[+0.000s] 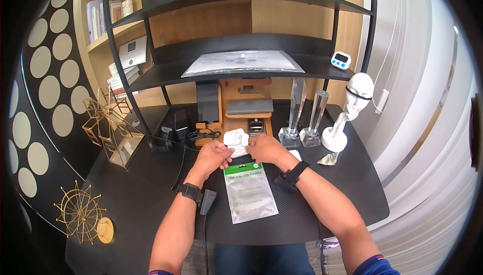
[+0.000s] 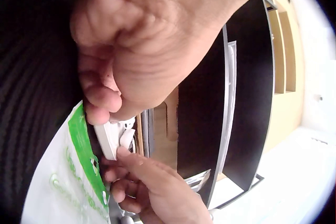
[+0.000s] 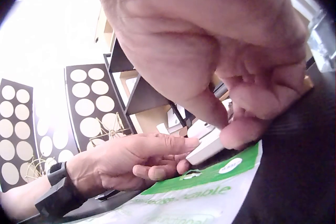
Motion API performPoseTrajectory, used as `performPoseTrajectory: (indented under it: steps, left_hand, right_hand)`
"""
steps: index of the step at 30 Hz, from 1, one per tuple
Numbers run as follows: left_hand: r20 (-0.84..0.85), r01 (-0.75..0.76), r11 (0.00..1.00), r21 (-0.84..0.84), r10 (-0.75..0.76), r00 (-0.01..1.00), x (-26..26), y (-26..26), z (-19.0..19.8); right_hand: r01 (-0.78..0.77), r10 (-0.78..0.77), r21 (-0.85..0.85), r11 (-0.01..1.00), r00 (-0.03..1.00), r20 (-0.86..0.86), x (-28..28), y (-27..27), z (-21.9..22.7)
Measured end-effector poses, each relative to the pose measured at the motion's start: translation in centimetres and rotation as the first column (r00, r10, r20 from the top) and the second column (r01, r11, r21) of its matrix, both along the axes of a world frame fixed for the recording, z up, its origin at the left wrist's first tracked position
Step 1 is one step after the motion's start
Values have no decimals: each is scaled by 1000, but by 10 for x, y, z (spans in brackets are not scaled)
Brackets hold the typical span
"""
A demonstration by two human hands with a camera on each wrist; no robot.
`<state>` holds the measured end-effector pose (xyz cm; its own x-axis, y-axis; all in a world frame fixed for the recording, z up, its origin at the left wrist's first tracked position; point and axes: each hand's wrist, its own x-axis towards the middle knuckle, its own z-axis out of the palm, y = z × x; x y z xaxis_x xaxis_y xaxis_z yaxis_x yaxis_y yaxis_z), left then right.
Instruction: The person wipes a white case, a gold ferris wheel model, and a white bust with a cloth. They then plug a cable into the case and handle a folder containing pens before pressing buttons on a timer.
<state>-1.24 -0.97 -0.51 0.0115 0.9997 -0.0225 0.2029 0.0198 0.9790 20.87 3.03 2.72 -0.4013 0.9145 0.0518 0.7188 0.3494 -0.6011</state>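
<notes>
A white charger-like piece (image 1: 235, 138) is held between the two hands, just above the green top of a cable pouch (image 1: 250, 194). The left hand (image 1: 212, 158) pinches its left side with thumb and fingers. On the right side, the right hand (image 1: 266, 150) grips the edge with its fingertips. From the left wrist view, the white piece (image 2: 109, 139) looks like a flat tray with a small part on top. The right wrist view shows its pale side (image 3: 207, 148) between both hands; the right palm hides part of it. The pouch lies flat on the desk.
Behind the hands are a wooden stand (image 1: 246, 94) and a coiled black cable (image 1: 204, 135). Crystal trophies (image 1: 294, 119) and a white mannequin head (image 1: 354, 91) stand to the right. At left are a gold wheel ornament (image 1: 79, 213) and a geometric frame (image 1: 111, 124). A shelf (image 1: 166, 73) spans the back.
</notes>
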Motion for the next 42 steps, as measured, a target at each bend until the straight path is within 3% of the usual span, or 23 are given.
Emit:
performPoseTrajectory:
  steps: [5, 9, 14, 18, 25, 34, 42]
  left_hand:
    - [14, 56, 997, -54, -55, 998, 1, -3, 5]
    - [-50, 13, 1000, -28, -14, 999, 1, -4, 10]
    - [-99, -3, 983, 181, 22, 995, 3, -1, 2]
    - [-175, 35, 978, 207, 2, 985, 5, -3, 2]
    - [-147, 61, 972, 225, -28, 989, 5, 1, -2]
    - [-171, 74, 962, 263, -29, 985, 5, 2, -2]
    - [-177, 2, 964, 266, 46, 983, 6, 0, 1]
  right_hand:
    - [-62, 63, -40, 997, 998, 19, 5, 2, 4]
    - [-41, 42, -94, 995, 999, 6, 7, -5, 16]
    - [-29, 21, -71, 997, 994, -110, 8, -3, 11]
    - [7, 2, 56, 998, 989, -150, 6, 1, 3]
    - [-10, 51, 272, 962, 988, -143, 1, -1, -1]
    - [-71, 130, 266, 961, 970, -208, 3, -1, 0]
    - [-65, 108, 182, 981, 964, -241, 6, 7, -5]
